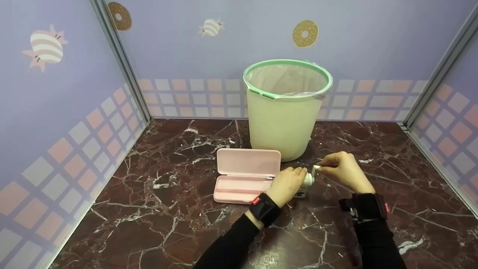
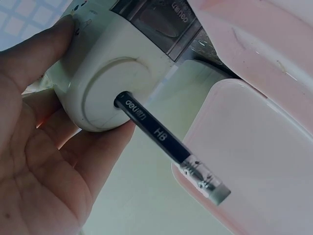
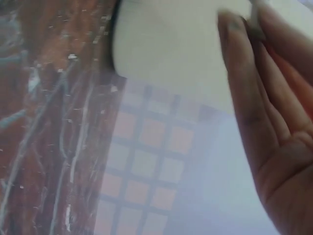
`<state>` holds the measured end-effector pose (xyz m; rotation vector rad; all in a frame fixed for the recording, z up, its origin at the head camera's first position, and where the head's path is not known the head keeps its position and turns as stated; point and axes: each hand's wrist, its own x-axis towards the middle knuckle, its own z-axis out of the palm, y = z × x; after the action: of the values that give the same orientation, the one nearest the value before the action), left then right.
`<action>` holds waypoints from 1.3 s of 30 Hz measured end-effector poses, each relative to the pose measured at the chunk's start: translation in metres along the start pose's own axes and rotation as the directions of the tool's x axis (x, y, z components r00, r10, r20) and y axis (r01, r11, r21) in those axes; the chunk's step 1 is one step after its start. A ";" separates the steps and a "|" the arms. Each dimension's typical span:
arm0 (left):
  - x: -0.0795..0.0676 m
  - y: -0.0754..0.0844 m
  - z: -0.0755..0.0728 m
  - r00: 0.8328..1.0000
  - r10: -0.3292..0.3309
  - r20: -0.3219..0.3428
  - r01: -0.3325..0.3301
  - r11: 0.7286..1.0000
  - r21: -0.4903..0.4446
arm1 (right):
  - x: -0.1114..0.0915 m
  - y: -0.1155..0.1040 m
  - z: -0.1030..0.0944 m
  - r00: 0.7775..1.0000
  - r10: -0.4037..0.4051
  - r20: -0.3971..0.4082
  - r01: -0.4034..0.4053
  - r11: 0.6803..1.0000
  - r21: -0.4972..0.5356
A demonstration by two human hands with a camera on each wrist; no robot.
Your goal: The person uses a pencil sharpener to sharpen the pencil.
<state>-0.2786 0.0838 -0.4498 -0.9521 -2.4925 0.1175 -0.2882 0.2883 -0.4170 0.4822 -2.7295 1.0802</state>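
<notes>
A white crank pencil sharpener [image 2: 105, 81] with a dark translucent drawer [image 2: 164, 22] is gripped by my left hand [image 1: 286, 185], thumb on one side and fingers on the other. From the hole in its face sticks a dark HB pencil [image 2: 157, 136], its metal band and eraser end outward; the tip is hidden inside. On the sharpener's right side, my right hand [image 1: 345, 171] pinches the small crank handle [image 1: 316, 167] between thumb and fingers. That handle is mostly hidden in the blurred right wrist view. Left of the sharpener lies an open pink pencil case [image 1: 248, 161], partly covered by my left hand.
Behind the sharpener and pencil case stands a tall pale bin [image 1: 283, 123] with a green rim and a clear liner. The dark red marbled tabletop [image 1: 164, 224] is bounded by patterned panels [image 1: 186, 56] at the back and both sides.
</notes>
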 end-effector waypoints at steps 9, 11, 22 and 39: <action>0.001 0.001 -0.003 1.000 -0.005 0.030 0.005 1.000 -0.013 | 0.009 0.009 0.021 0.989 0.008 -0.150 -0.012 1.000 -0.028; 0.001 0.000 -0.003 1.000 -0.006 0.028 0.006 1.000 -0.018 | 0.010 0.010 0.023 0.987 0.011 -0.160 -0.015 1.000 -0.024; 0.000 -0.002 -0.003 0.999 -0.020 0.040 0.021 0.999 -0.033 | 0.015 0.018 0.037 0.983 -0.021 -0.181 0.004 0.995 -0.096; -0.001 0.000 -0.003 1.000 -0.007 -0.015 0.007 1.000 0.003 | 0.006 0.027 0.039 0.965 0.031 0.260 -0.011 0.997 -0.079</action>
<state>-0.2767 0.0833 -0.4479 -0.9393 -2.4814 0.1108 -0.3050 0.2779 -0.4608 0.6255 -2.9969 0.9740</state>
